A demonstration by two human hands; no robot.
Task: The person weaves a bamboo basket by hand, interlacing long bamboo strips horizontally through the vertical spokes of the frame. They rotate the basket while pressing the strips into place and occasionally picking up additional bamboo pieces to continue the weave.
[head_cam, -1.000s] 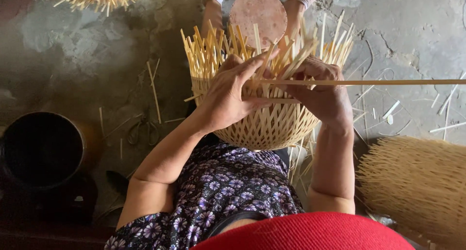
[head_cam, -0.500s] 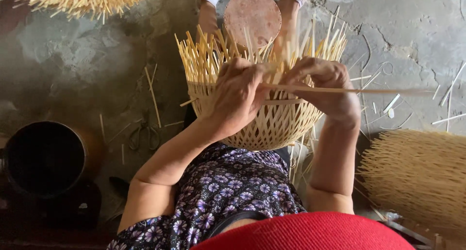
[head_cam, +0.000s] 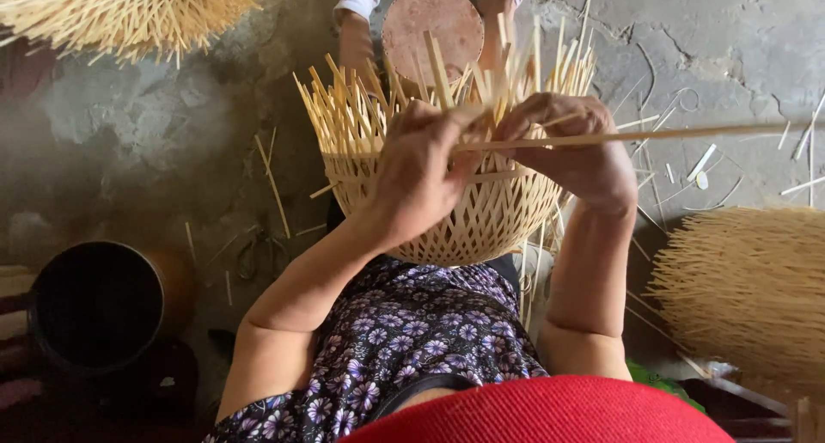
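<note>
Head view: half-woven bamboo basket [head_cam: 468, 211] sits on the person's lap, loose upright strips fanning out of its rim. Left hand [head_cam: 425, 172] comes up from the lap, forearm angled toward the basket, wrist bent, back of hand facing the camera — fingers curled shut over the basket rim, pinching a long bamboo strip [head_cam: 653, 135]. Right hand [head_cam: 576, 146] rises straight up beside the basket on the right, wrist flexed inward, fingers closed round the same strip just beside the left hand. Strip runs level from the basket rim far out to the right. Beyond the basket, another person's hands hold a round pinkish disc [head_cam: 432, 26]. Left of the basket, a dark pot [head_cam: 94, 305] on the floor; right of it, a bristly bundle of bamboo [head_cam: 748, 288].
</note>
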